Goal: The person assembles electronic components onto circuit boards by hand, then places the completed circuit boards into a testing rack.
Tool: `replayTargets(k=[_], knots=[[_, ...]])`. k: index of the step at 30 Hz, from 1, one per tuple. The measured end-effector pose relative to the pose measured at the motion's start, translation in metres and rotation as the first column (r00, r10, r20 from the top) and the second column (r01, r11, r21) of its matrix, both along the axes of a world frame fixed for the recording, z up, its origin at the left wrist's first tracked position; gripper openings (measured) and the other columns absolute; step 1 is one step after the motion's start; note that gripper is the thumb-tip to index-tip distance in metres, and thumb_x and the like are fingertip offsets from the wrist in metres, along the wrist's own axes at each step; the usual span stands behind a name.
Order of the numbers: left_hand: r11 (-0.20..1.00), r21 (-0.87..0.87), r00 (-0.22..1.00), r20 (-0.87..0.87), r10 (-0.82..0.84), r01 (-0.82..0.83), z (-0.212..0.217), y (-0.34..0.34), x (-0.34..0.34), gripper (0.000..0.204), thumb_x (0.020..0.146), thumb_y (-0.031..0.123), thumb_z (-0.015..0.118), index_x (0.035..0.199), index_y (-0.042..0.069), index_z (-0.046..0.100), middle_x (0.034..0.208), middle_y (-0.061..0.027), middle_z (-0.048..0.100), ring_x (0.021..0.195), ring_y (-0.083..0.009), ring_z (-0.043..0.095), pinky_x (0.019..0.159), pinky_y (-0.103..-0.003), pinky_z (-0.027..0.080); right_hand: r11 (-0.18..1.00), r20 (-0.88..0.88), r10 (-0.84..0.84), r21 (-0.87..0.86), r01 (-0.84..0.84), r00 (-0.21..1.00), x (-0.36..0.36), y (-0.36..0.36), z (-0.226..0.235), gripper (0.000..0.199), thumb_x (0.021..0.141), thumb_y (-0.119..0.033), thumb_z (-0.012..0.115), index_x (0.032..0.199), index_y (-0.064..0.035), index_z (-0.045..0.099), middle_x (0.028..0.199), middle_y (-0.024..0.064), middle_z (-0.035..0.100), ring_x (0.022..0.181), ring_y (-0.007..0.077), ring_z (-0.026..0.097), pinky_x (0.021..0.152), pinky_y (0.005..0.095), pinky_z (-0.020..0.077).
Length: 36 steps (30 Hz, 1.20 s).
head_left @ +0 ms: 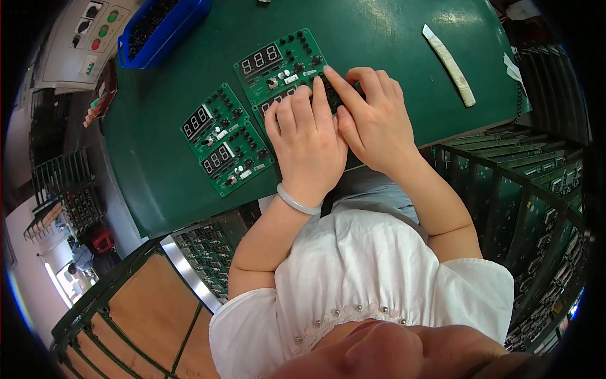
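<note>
My left hand (307, 139) lies palm down over the lower half of a green circuit board panel (252, 81), its fingers stretched across the components and a pale bangle at the wrist. My right hand (379, 120) reaches in beside it; the index finger extends to the panel's right edge, and the other fingers bend loosely. Both thumbs are near each other, and what lies under the palms is hidden. Left of my left hand, a second green panel (214, 140) rests flat, bearing two black three-digit displays, black buttons and white parts.
A knife with a wrapped cream handle (456, 74) lies at the right of the green table (391, 31). Far left stand a blue bin (146, 62) of small black parts and a control box (79, 44) with coloured buttons. Board-filled racks (505, 183) flank my right side.
</note>
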<state>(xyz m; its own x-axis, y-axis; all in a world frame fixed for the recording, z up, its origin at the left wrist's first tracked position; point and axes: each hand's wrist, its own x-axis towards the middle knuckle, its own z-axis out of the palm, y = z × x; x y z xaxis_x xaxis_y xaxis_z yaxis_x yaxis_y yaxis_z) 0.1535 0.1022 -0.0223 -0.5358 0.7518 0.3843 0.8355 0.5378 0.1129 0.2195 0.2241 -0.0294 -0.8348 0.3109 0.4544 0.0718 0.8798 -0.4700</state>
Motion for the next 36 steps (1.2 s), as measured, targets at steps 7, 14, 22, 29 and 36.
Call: replayTargets(k=[7, 14, 22, 29, 36], knots=[[0.999, 0.04, 1.0, -0.006, 0.011, -0.01, 0.0, 0.005, -0.003, 0.049, 0.085, 0.016, 0.057, 0.13, -0.002, 0.052, 0.115, -0.0132, 0.051, 0.105, -0.0314, 0.046, 0.092, -0.045, 0.036, 1.0, 0.025, -0.015, 0.007, 0.015, 1.0, -0.002, 0.003, 0.0, 0.041, 0.079, -0.018, 0.061, 0.119, -0.0088, 0.063, 0.103, 0.0075, 0.055, 0.094, 0.0244, 0.053, 0.085, 0.0384, 0.0394], [0.998, -0.056, 0.991, -0.13, 0.028, -0.035, 0.001, 0.01, -0.006, 0.045, 0.085, 0.024, 0.058, 0.122, -0.001, 0.057, 0.109, -0.0093, 0.054, 0.095, -0.0263, 0.048, 0.091, -0.043, 0.039, 0.999, 0.05, 0.019, 0.035, -0.021, 0.999, -0.013, 0.012, -0.001, 0.036, 0.079, -0.018, 0.06, 0.114, -0.0089, 0.064, 0.099, 0.007, 0.054, 0.091, 0.0241, 0.052, 0.08, 0.0382, 0.0409], [0.988, 0.142, 0.991, 0.117, -0.071, 0.054, 0.015, -0.002, -0.013, 0.054, 0.083, 0.013, 0.061, 0.13, -0.008, 0.046, 0.114, -0.0182, 0.051, 0.1, -0.0339, 0.05, 0.09, -0.044, 0.043, 0.992, -0.071, 0.066, -0.104, -0.073, 0.995, -0.01, 0.019, -0.002, 0.035, 0.08, -0.014, 0.06, 0.115, -0.0063, 0.065, 0.095, 0.0095, 0.057, 0.088, 0.0267, 0.054, 0.078, 0.0392, 0.0419], [0.997, 0.082, 0.995, 0.101, -0.021, 0.012, 0.012, -0.011, -0.016, 0.046, 0.083, 0.013, 0.063, 0.124, -0.007, 0.053, 0.125, -0.0194, 0.05, 0.114, -0.0358, 0.049, 0.096, -0.046, 0.042, 0.996, 0.025, 0.061, -0.071, -0.059, 0.998, -0.013, 0.017, -0.001, 0.034, 0.081, -0.015, 0.061, 0.114, -0.0072, 0.066, 0.095, 0.0088, 0.056, 0.088, 0.0258, 0.054, 0.077, 0.0382, 0.0413], [1.0, -0.003, 1.0, 0.003, -0.009, 0.009, 0.009, -0.012, -0.015, 0.049, 0.081, 0.017, 0.065, 0.124, -0.004, 0.054, 0.124, -0.0162, 0.052, 0.116, -0.0333, 0.048, 0.098, -0.046, 0.041, 0.996, -0.011, 0.084, 0.02, -0.084, 0.996, -0.012, 0.011, 0.005, 0.041, 0.078, -0.02, 0.064, 0.119, -0.0174, 0.062, 0.098, 0.0072, 0.055, 0.089, 0.025, 0.053, 0.077, 0.039, 0.0396]])
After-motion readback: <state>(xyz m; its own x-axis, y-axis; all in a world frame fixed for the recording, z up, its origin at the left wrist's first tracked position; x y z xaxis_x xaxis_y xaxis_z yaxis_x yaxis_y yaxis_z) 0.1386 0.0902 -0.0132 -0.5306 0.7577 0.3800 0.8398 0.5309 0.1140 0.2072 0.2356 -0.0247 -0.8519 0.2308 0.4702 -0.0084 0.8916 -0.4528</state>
